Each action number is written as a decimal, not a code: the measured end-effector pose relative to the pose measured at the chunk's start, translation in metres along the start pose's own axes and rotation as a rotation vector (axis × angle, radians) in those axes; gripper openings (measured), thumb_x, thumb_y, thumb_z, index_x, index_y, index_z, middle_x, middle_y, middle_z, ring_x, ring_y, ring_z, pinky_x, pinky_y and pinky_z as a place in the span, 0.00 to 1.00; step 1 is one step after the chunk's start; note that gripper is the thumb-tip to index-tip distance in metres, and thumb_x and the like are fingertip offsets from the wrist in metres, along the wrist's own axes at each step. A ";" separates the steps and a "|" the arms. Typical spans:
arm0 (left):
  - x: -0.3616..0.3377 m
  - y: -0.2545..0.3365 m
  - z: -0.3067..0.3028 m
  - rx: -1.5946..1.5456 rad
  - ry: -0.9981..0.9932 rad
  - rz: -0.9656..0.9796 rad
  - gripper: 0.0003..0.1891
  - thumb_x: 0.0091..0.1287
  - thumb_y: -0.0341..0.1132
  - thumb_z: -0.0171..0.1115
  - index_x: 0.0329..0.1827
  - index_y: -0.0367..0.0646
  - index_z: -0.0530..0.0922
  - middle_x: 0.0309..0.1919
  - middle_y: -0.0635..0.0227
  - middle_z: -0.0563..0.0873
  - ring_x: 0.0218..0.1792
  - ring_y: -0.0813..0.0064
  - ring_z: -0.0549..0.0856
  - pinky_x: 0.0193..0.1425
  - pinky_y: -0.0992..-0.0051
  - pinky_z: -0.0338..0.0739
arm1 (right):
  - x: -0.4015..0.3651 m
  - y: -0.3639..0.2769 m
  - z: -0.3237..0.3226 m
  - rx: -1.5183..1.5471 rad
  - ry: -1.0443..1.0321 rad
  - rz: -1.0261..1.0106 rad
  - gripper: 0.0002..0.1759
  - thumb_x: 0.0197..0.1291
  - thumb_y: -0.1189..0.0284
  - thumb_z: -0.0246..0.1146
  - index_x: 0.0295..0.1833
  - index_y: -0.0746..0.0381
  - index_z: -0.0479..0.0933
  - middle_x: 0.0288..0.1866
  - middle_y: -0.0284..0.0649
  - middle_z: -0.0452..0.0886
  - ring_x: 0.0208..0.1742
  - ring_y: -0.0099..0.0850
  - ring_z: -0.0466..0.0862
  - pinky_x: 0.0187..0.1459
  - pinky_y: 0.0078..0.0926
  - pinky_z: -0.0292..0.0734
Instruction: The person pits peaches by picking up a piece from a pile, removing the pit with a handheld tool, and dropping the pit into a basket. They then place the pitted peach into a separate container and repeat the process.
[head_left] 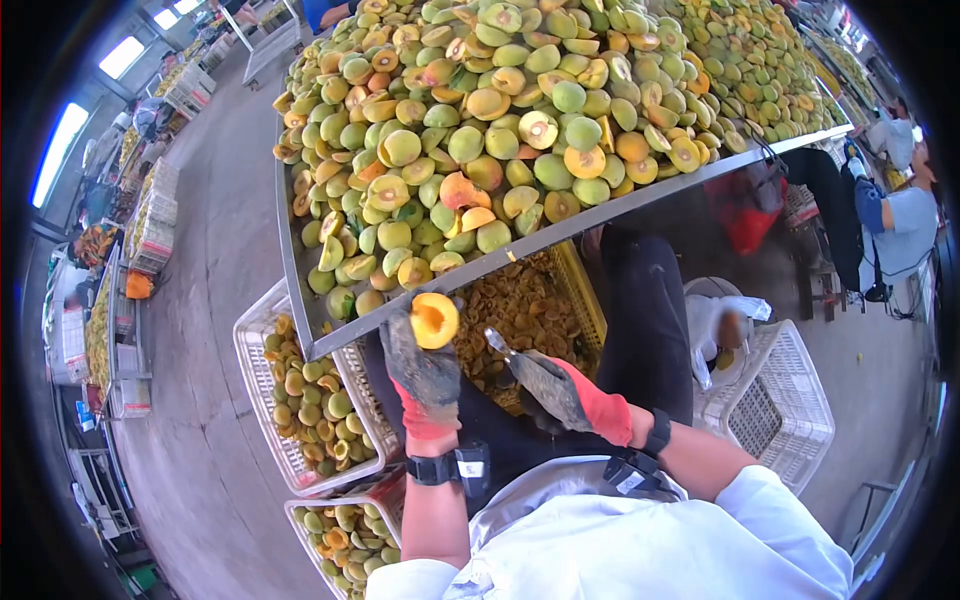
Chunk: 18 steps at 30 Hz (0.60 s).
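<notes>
My left hand [423,378], in a grey and red glove, holds up a halved peach [435,320] with its orange cut face toward me, just below the edge of the metal table [560,232]. My right hand [565,392], gloved the same way, grips a small knife [498,344] whose blade points up and left toward the peach half. The table carries a big heap of green and orange peach halves [500,120]. Under my hands sits a yellow crate of pits [520,310].
Two white crates of peach halves [305,400] [345,535] stand on the floor at my left. A white empty crate [780,400] stands at the right. Other people sit at the right edge [895,215]. More trays line the far left aisle.
</notes>
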<state>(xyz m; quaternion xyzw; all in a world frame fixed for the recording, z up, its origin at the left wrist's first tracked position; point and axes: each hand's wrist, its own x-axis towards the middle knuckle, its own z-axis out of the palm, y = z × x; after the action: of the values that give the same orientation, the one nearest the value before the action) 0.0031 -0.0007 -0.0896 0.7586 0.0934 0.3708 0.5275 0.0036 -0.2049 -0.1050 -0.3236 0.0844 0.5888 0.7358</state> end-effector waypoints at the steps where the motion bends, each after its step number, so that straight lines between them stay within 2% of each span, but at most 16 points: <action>1: -0.007 0.005 0.001 0.099 -0.089 0.012 0.12 0.68 0.27 0.56 0.53 0.33 0.75 0.50 0.57 0.78 0.49 0.63 0.82 0.54 0.68 0.79 | 0.003 -0.003 0.015 -0.001 0.045 -0.119 0.16 0.71 0.54 0.51 0.44 0.54 0.73 0.27 0.36 0.79 0.17 0.27 0.78 0.14 0.22 0.69; 2: -0.015 0.006 0.006 -0.247 -0.103 -0.187 0.17 0.66 0.30 0.59 0.56 0.35 0.73 0.52 0.57 0.77 0.51 0.61 0.81 0.57 0.68 0.77 | 0.005 -0.007 0.031 -0.002 0.092 -0.238 0.16 0.71 0.53 0.51 0.44 0.53 0.73 0.27 0.36 0.79 0.14 0.26 0.76 0.12 0.20 0.65; 4: -0.019 0.043 0.009 -0.896 -0.118 -0.744 0.24 0.63 0.34 0.63 0.61 0.38 0.69 0.54 0.57 0.77 0.52 0.61 0.80 0.58 0.69 0.77 | 0.006 -0.020 0.045 0.013 0.167 -0.232 0.15 0.71 0.53 0.52 0.46 0.53 0.72 0.26 0.34 0.78 0.15 0.23 0.74 0.13 0.17 0.64; 5: -0.021 0.039 0.007 -0.832 -0.191 -0.734 0.30 0.60 0.36 0.64 0.65 0.39 0.65 0.56 0.59 0.77 0.54 0.65 0.79 0.58 0.70 0.76 | 0.006 -0.023 0.045 -0.150 0.239 -0.312 0.16 0.70 0.53 0.54 0.50 0.54 0.72 0.26 0.32 0.78 0.14 0.21 0.73 0.13 0.16 0.63; 6: -0.021 0.038 0.003 -0.834 -0.193 -0.738 0.30 0.60 0.36 0.64 0.65 0.39 0.65 0.56 0.59 0.77 0.54 0.65 0.79 0.58 0.70 0.76 | 0.006 -0.026 0.046 -0.315 0.309 -0.388 0.18 0.69 0.54 0.56 0.53 0.55 0.72 0.26 0.31 0.79 0.14 0.19 0.72 0.13 0.15 0.63; 8: -0.018 0.037 -0.007 -0.779 -0.373 -0.838 0.30 0.59 0.35 0.64 0.65 0.37 0.66 0.55 0.61 0.77 0.54 0.68 0.79 0.59 0.72 0.76 | 0.001 -0.031 0.044 -0.385 0.314 -0.386 0.17 0.70 0.53 0.54 0.50 0.55 0.73 0.25 0.29 0.77 0.15 0.18 0.72 0.15 0.15 0.63; 10: -0.023 0.025 -0.012 -0.703 -0.360 -0.833 0.31 0.57 0.34 0.65 0.65 0.36 0.68 0.53 0.62 0.78 0.53 0.71 0.80 0.59 0.73 0.76 | 0.000 -0.032 0.042 -0.502 0.439 -0.404 0.18 0.71 0.53 0.52 0.48 0.56 0.74 0.24 0.28 0.75 0.16 0.16 0.70 0.17 0.15 0.62; 11: -0.025 0.021 -0.014 -0.662 -0.360 -0.822 0.28 0.58 0.33 0.64 0.63 0.38 0.69 0.51 0.64 0.79 0.50 0.72 0.81 0.55 0.74 0.78 | -0.004 -0.032 0.038 -0.616 0.479 -0.389 0.14 0.71 0.57 0.54 0.47 0.56 0.74 0.28 0.26 0.74 0.25 0.17 0.75 0.23 0.17 0.66; 12: -0.027 0.019 -0.015 -0.622 -0.363 -0.815 0.26 0.59 0.32 0.62 0.62 0.39 0.71 0.49 0.65 0.80 0.48 0.73 0.82 0.51 0.74 0.81 | 0.000 -0.027 0.034 -0.617 0.478 -0.386 0.14 0.71 0.57 0.54 0.47 0.56 0.74 0.28 0.26 0.74 0.25 0.17 0.75 0.23 0.17 0.66; 14: -0.027 0.030 -0.013 -0.586 -0.346 -0.848 0.24 0.60 0.33 0.62 0.61 0.40 0.71 0.48 0.66 0.80 0.46 0.74 0.82 0.49 0.76 0.81 | 0.011 -0.011 0.020 -1.224 0.510 -1.107 0.14 0.71 0.58 0.54 0.47 0.57 0.74 0.28 0.26 0.75 0.25 0.18 0.74 0.25 0.18 0.68; 15: -0.027 0.035 -0.012 -0.549 -0.332 -0.877 0.23 0.61 0.34 0.62 0.60 0.40 0.71 0.47 0.66 0.81 0.45 0.75 0.83 0.46 0.78 0.81 | 0.009 -0.009 0.019 -1.224 0.513 -1.104 0.14 0.71 0.58 0.54 0.47 0.57 0.74 0.28 0.26 0.75 0.25 0.18 0.74 0.25 0.18 0.68; 17: -0.030 0.034 -0.012 -0.542 -0.341 -0.844 0.22 0.62 0.35 0.61 0.59 0.40 0.72 0.48 0.67 0.81 0.45 0.76 0.82 0.45 0.79 0.80 | 0.004 -0.007 0.018 -1.239 0.400 -0.912 0.08 0.65 0.71 0.59 0.47 0.60 0.73 0.33 0.38 0.77 0.32 0.33 0.78 0.32 0.25 0.72; 18: -0.031 0.033 -0.012 -0.534 -0.346 -0.808 0.21 0.63 0.35 0.61 0.59 0.40 0.72 0.48 0.67 0.80 0.45 0.76 0.82 0.44 0.80 0.80 | 0.003 -0.007 0.019 -1.243 0.341 -0.817 0.09 0.62 0.78 0.61 0.47 0.62 0.72 0.36 0.44 0.79 0.35 0.40 0.80 0.36 0.28 0.75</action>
<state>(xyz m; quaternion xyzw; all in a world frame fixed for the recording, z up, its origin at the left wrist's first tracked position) -0.0351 -0.0220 -0.0729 0.5512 0.1925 0.0175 0.8117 0.0064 -0.1925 -0.0891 -0.7703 -0.2765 0.1507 0.5546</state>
